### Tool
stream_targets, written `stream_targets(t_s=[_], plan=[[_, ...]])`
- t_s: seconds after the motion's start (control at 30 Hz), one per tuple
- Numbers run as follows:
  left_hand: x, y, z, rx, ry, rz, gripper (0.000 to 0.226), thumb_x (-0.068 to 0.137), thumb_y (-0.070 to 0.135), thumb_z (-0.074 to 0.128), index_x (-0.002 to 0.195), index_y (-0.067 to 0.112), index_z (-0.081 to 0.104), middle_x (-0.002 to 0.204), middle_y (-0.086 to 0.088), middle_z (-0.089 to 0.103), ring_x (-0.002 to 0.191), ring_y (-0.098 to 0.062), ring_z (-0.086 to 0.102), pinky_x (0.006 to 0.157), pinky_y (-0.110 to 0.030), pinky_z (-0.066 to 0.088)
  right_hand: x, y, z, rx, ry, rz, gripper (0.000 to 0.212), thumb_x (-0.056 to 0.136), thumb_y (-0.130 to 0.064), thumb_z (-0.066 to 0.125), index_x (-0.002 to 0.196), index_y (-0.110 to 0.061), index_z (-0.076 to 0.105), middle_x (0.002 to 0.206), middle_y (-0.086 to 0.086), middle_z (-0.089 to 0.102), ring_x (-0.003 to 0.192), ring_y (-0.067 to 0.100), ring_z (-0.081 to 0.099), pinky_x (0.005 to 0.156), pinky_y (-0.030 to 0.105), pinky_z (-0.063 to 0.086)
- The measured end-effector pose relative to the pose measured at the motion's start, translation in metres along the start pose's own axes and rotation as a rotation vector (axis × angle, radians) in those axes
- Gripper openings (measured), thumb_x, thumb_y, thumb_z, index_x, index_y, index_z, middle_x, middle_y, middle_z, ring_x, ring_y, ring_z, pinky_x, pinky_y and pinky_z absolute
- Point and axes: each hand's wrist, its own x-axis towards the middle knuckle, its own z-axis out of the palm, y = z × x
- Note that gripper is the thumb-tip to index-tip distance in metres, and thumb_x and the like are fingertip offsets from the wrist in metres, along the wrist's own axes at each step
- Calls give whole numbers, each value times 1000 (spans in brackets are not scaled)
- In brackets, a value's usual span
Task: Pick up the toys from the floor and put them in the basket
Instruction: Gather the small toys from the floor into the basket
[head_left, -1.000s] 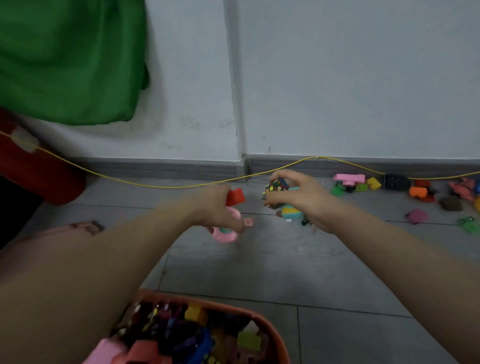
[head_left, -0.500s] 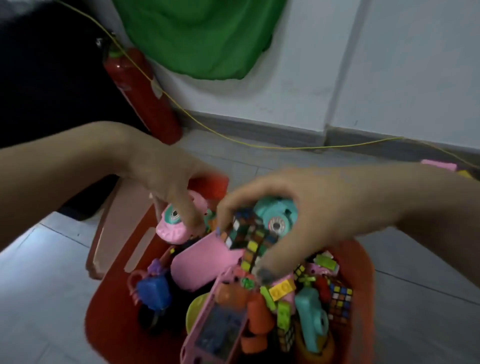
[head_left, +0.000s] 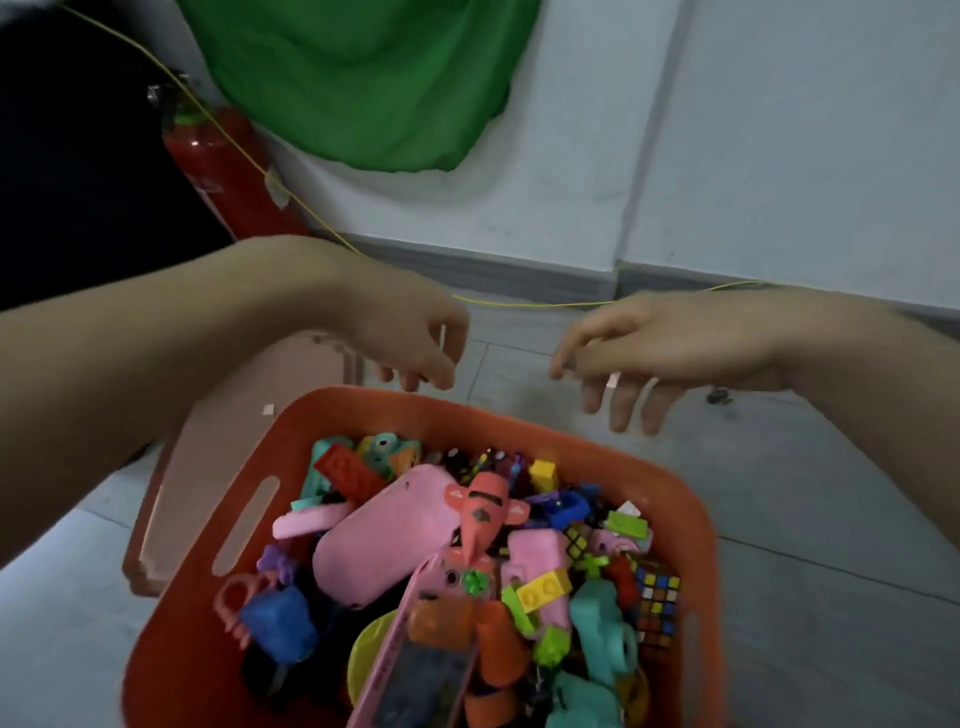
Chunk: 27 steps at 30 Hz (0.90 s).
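The basket (head_left: 691, 519) runs off the bottom edge, its toys blurred.

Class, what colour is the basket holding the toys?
Orange-red basket, seen best in the head view.

2 bare forearms reach in from the lower corners — no sleeves, watch or rings visible. The left hand (head_left: 415, 338) and right hand (head_left: 660, 348) are ungloved; nails look short, though blurred.

Red basket (head_left: 291, 447) heaped with colourful toys (head_left: 467, 561).
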Motion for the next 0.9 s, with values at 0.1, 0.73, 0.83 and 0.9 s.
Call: stream_targets(t_s=[0.1,0.73,0.83,0.9], plan=[[30,40,-8,-58,101,123,12,93,29,60,101,21,60,89,0,74,81,-21,71,68,-32,57,21,62,-30,134,372,138,18,94,-25,59,105,-11,64,89,13,66,60,19,61,52,28,52],[275,124,102,4,59,-156,56,95,28,54,143,19,24,153,-23,14,122,-45,49,95,-47,42,112,257,-43,-315,558,354,68,87,-55,60,145,-35,29,141,14,25,114,40,53,98,45,47],[291,117,110,26,123,-95,46,98,22,49,139,15,29,146,-24,26,118,-42,52,93,-45,44,127,254,-41,-450,634,306,48,92,-49,55,132,-25,43,133,17,32,105,41,53,83,40,47],[298,115,113,53,139,-69,43,98,19,50,138,12,33,144,-24,30,115,-39,54,90,-43,45,135,254,-40,-532,652,255,40,96,-42,50,129,-21,44,130,17,36,103,39,52,77,38,44]])
